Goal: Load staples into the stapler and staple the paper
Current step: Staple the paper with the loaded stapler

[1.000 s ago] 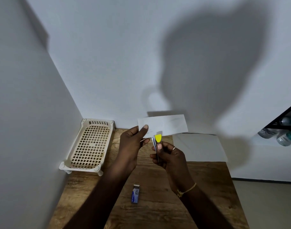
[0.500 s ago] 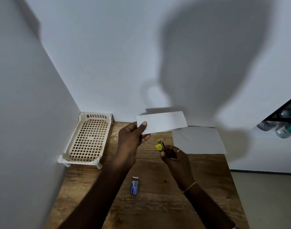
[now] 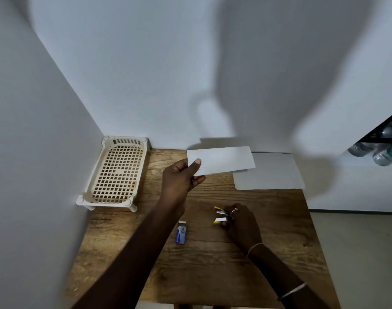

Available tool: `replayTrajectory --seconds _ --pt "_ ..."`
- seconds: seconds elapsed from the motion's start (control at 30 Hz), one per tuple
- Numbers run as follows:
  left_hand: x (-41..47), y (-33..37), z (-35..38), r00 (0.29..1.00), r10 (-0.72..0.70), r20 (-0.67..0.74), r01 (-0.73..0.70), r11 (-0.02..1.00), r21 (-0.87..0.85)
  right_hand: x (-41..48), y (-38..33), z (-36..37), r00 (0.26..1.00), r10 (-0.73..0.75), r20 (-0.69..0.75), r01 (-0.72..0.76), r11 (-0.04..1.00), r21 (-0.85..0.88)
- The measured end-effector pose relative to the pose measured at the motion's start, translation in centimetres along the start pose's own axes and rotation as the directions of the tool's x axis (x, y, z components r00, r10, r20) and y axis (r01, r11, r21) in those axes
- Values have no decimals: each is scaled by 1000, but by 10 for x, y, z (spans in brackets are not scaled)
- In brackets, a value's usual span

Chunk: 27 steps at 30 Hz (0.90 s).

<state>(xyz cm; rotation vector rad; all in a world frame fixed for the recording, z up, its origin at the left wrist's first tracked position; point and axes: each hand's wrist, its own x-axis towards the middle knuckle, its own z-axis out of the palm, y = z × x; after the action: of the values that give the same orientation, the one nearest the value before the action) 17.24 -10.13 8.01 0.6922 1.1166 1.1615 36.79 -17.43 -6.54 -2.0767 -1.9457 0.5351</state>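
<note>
My left hand (image 3: 181, 181) pinches the left end of a folded white paper (image 3: 224, 160) and holds it up above the back of the wooden table (image 3: 204, 264). My right hand (image 3: 241, 221) is low over the table's middle, gripping a small yellow and metal stapler (image 3: 221, 216) whose two arms are spread apart toward the left. A small blue staple box (image 3: 181, 233) lies on the table between my forearms, its top end open.
A cream plastic lattice basket (image 3: 114, 175) stands in the back left corner against the walls. A flat white sheet (image 3: 268, 172) lies at the back right. Bottles (image 3: 380, 152) sit on a dark shelf past the table's right edge.
My right hand has lowered the stapler from beside the paper down to just above the table. My left hand still holds the paper up in about the same place.
</note>
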Motion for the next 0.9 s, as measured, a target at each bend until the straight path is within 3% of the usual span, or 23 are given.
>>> replayTrajectory --seconds 0.4,0.9 --pt "0 -4 0 1000 -15 -11 15 1000 9 -7 12 11 992 -96 76 105 986 -126" --pt "1 -3 6 1000 -13 16 13 1000 -6 -10 18 6 988 -104 115 123 978 -170"
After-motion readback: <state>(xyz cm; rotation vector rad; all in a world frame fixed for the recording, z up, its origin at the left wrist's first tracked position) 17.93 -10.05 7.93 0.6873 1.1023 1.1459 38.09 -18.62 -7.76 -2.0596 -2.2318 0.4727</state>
